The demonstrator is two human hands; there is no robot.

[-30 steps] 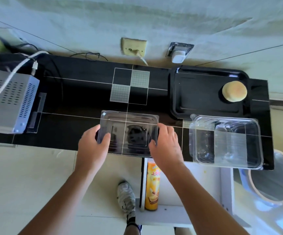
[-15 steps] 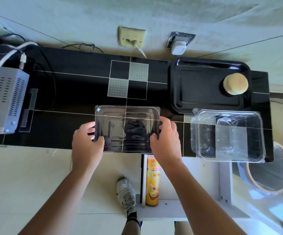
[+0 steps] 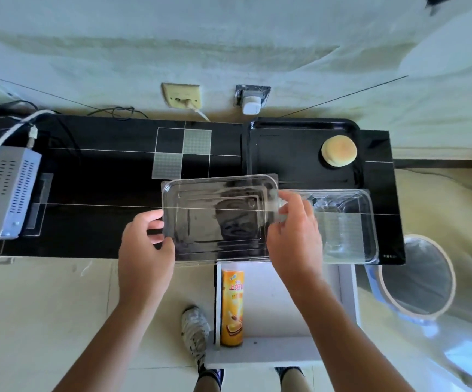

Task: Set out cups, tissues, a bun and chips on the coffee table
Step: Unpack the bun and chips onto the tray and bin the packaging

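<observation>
A clear plastic lid (image 3: 217, 213) hangs flat just above the black coffee table (image 3: 101, 176). My left hand (image 3: 147, 244) pinches its left edge and my right hand (image 3: 294, 236) grips its right edge. To the right stands a clear plastic box (image 3: 348, 227), and the lid's right end overlaps its left rim. A round bun (image 3: 339, 151) lies on the black tray (image 3: 285, 148) at the back right. An orange chips can (image 3: 231, 306) stands on a white shelf below the table's front edge.
A grey metal device (image 3: 2, 190) with a white cable sits at the table's left end. A round bin (image 3: 415, 275) stands on the floor at the right. Wall sockets (image 3: 182, 95) are behind the table. My shoe (image 3: 195, 332) is beside the shelf.
Both hands have carried the clear lid to the right, from the table's middle until it overlaps the clear box. The bun and tray have not moved.
</observation>
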